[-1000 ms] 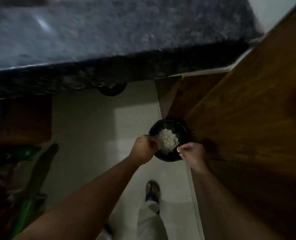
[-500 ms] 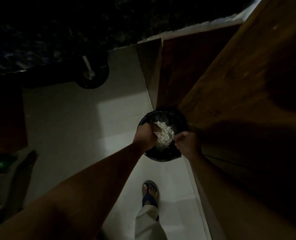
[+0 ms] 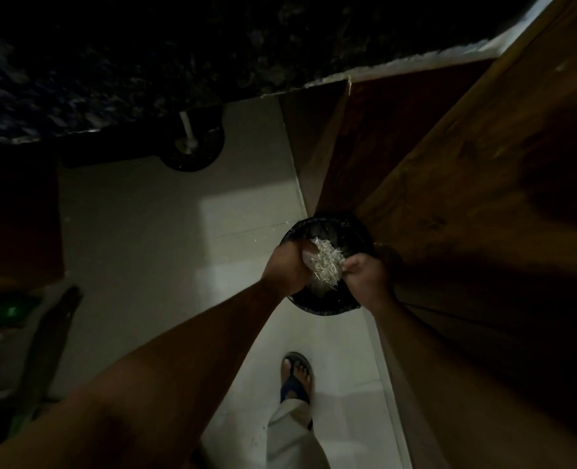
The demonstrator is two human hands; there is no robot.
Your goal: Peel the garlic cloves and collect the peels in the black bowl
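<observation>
From the head view I can read no brand, label or writing anywhere; the light is too dim.

I hold the round black bowl [image 3: 327, 304] out over the pale tiled floor [image 3: 138, 252], just beside the edge of the brown wooden door [image 3: 466, 198] at 3 o'clock. My left hand [image 3: 288, 269] sits at the bowl's 9 o'clock rim, its fingers curled over the edge and gripping it. My right hand [image 3: 364, 274] is at the 3 o'clock rim, fingers bunched and closed there; whether they pinch the rim or some of the peels I cannot tell. Between my hands lies the heap of pale, papery garlic peels [image 3: 327, 265], inside the bowl. My hands hide much of the near rim, and I can make out no cloves.

At 12 o'clock the dark speckled stone surface [image 3: 145, 62] is nearly lost in shadow. Under its edge stands a round dark thing with a white stem [image 3: 190, 143], which I cannot identify. At 6 o'clock I see my foot in a blue sandal [image 3: 295, 377] and a pale trouser leg [image 3: 290, 434]. At 8 o'clock green and dark shapes are too murky to name.
</observation>
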